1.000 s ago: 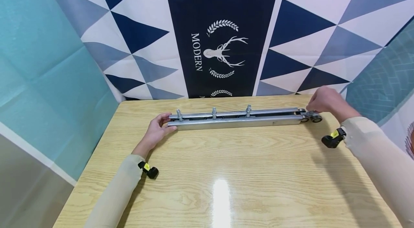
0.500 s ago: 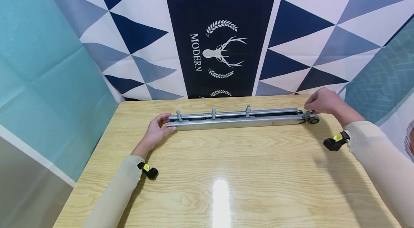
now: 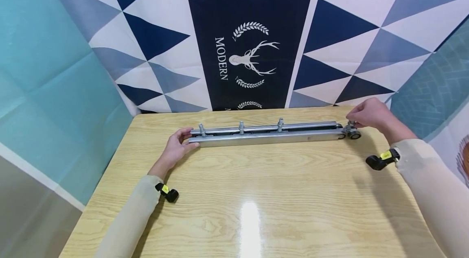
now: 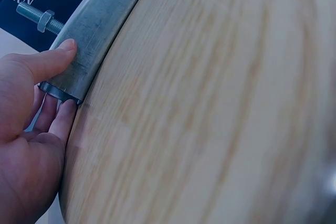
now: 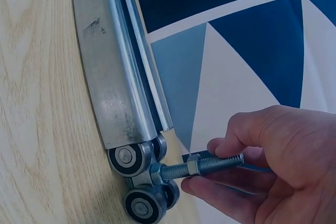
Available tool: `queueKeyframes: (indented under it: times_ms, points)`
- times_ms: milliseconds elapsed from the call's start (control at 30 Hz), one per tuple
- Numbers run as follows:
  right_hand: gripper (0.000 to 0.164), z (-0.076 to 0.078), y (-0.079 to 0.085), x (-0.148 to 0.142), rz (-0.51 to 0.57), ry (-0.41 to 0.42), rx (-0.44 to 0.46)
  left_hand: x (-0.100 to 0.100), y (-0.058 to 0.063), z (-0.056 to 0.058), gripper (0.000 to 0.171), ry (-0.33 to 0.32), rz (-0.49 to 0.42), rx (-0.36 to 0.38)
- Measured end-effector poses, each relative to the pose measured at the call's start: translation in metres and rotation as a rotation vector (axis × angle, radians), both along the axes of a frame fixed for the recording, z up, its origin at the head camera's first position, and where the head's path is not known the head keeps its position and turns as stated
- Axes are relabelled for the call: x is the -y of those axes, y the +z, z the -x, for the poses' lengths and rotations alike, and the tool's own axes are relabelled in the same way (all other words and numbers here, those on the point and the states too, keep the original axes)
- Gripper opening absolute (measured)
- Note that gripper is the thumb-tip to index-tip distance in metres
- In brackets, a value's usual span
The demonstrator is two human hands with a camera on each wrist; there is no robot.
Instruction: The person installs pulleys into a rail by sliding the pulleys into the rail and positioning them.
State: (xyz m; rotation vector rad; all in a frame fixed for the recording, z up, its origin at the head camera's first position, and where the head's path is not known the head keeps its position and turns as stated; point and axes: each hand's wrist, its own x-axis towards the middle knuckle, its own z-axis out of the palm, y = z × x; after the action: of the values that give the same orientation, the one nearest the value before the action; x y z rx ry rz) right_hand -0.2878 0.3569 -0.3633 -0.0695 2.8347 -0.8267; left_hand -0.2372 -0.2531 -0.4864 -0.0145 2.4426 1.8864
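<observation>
A long metal channel rail (image 3: 264, 140) lies across the back of the table, its slot facing up. Three threaded bolts (image 3: 241, 127) stand up through the slot. My left hand (image 3: 174, 149) holds the rail's left end, thumb on the front wall (image 4: 71, 61) and fingers around the open end. At the other end, my right hand (image 3: 371, 115) pinches the threaded bolt (image 5: 176, 171) of a roller trolley (image 5: 142, 205) between thumb and fingers. The trolley's leading wheels (image 5: 125, 156) are right at the rail's mouth; its outer wheels (image 3: 354, 136) stand outside. A nut (image 5: 193, 164) sits midway along this bolt.
The wood-grain table (image 3: 220, 193) extends in front of the rail. Behind it hangs a patterned cloth (image 3: 253, 46) with triangles and a deer print. A light blue panel (image 3: 55, 87) stands at the left. Each wrist carries a small black camera (image 3: 381, 159).
My right hand has moved the trolley slightly left, bringing its leading wheels into the rail's mouth. Its grip has shifted on the bolt. My left hand stays on the rail's end.
</observation>
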Motion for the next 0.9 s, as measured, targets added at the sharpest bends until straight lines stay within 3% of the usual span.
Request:
queueKeyframes:
  times_ms: [400, 600, 900]
  points:
    - [0.039, -0.002, -0.002, 0.005, 0.082, -0.025, -0.001, -0.002, 0.0, -0.001, 0.067, 0.003, 0.004, 0.002]
    - [0.038, 0.001, -0.004, 0.015, 0.086, 0.014, 0.021, -0.002, -0.001, -0.001, 0.068, 0.0, -0.004, -0.002]
    - [0.035, 0.002, -0.007, 0.028, 0.124, 0.05, -0.028, 0.001, -0.001, 0.001, 0.067, 0.0, -0.008, -0.007]
